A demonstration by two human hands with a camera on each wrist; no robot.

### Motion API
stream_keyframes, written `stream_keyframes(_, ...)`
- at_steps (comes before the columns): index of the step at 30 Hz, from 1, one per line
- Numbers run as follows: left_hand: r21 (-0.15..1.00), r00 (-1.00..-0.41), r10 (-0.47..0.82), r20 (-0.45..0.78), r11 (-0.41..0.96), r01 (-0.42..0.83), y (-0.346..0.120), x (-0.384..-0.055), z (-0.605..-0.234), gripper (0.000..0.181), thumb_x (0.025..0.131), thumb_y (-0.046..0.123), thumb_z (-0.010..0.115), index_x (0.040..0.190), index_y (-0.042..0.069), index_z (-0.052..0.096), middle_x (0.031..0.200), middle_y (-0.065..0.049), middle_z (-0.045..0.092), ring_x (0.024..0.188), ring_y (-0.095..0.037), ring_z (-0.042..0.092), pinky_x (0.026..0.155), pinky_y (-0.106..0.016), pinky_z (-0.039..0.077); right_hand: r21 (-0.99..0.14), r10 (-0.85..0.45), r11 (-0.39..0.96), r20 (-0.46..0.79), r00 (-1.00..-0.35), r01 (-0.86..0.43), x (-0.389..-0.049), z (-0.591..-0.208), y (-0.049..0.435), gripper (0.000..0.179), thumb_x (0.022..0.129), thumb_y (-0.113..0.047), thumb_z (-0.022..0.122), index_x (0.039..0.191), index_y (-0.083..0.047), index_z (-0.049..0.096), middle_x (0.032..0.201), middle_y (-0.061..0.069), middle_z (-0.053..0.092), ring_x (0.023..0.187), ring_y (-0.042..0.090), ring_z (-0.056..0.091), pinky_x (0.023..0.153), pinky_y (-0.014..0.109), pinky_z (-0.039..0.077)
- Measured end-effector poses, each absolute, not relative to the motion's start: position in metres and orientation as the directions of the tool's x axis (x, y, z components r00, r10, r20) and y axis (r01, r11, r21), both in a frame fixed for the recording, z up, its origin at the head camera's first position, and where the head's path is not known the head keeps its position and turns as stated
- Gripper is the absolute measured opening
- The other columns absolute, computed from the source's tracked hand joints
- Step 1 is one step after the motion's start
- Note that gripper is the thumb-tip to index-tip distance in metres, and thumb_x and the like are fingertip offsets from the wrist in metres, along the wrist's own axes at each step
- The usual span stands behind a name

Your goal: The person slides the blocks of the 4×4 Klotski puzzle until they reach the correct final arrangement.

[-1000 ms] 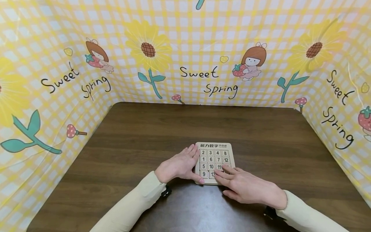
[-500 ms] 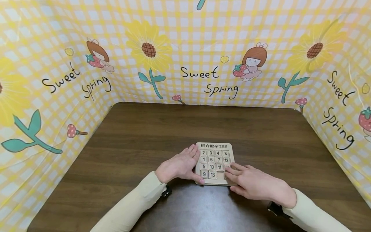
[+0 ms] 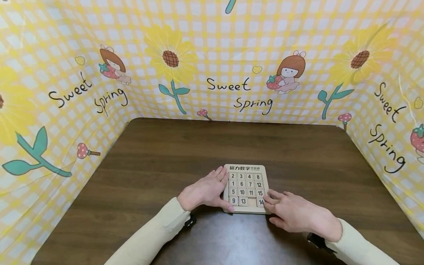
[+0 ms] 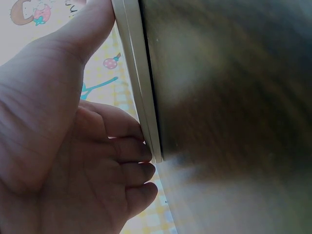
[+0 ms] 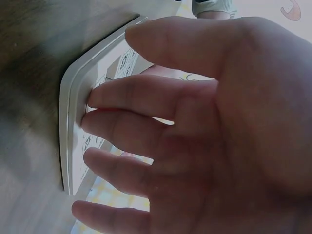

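A pale number slide puzzle (image 3: 246, 167) lies flat on the dark wooden table, its square tiles in a shallow frame. In the bottom row, a bare gap (image 3: 252, 202) separates tile 13 (image 3: 243, 201) from tile 14 (image 3: 261, 202); tile 15 (image 3: 260, 193) sits above 14. My left hand (image 3: 205, 189) rests along the puzzle's left side, fairly straight fingers at the edge and thumb at the lower left corner. At the right rim is my right hand (image 3: 294, 211), fingers extended and spread, fingertips beside tiles 14 and 15. The right wrist view shows two fingertips (image 5: 95, 99) at the frame's border.
The brown table (image 3: 185, 143) extends around the puzzle on all sides. A yellow checked cloth (image 3: 225, 44) printed with flowers and lettering stands as a wall at the back and both sides.
My right hand has drawn back to the right from over the lower tiles to the rim, uncovering tiles 15 and 14 and the gap. My left hand stays at the puzzle's left side.
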State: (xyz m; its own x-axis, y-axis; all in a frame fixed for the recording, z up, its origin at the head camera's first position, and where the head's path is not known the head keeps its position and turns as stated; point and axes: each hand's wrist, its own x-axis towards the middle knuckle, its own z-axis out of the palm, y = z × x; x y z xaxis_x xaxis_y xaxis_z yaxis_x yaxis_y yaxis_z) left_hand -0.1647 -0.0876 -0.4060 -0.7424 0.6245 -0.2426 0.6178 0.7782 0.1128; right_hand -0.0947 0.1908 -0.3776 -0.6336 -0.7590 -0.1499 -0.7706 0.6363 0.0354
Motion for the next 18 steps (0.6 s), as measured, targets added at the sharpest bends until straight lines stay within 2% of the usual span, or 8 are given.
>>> stream_keyframes(4,0.115,-0.742,0.624,-0.246,0.778,0.617,-0.087,-0.165,-0.406,0.119,0.075,0.075,0.064,0.154,-0.003,0.022,0.164,-0.022,0.011,0.153,-0.033,0.012,0.125,-0.042,0.018,0.044,-0.769,0.625,-0.133,-0.625,-0.779,-0.094,-0.379,0.19,0.047,0.092,-0.033,0.065,0.132,-0.009,0.061,0.138,0.011,0.06,0.133,0.035,0.051,0.098,0.054,0.05)
stream_keyframes(13,0.116,-0.744,0.622,-0.243,0.78,0.615,-0.087,-0.164,-0.407,0.118,0.076,0.076,0.063,0.154,-0.002,0.022,0.163,-0.022,0.011,0.153,-0.033,0.013,0.125,-0.042,0.019,-0.063,-0.756,0.65,-0.154,-0.636,-0.757,-0.093,-0.385,0.18,0.052,0.095,-0.032,0.062,0.142,-0.012,0.053,0.148,0.009,0.051,0.14,0.038,0.042,0.103,0.06,0.044)
stream_keyframes(18,0.111,-0.743,0.627,-0.235,0.777,0.62,-0.088,-0.165,-0.408,0.119,0.075,0.076,0.063,0.154,-0.003,0.023,0.163,-0.023,0.011,0.153,-0.034,0.014,0.125,-0.042,0.02,-0.059,-0.757,0.65,-0.125,-0.641,-0.757,-0.097,-0.385,0.181,0.051,0.096,-0.032,0.06,0.142,-0.011,0.053,0.148,0.01,0.051,0.14,0.038,0.042,0.103,0.061,0.044)
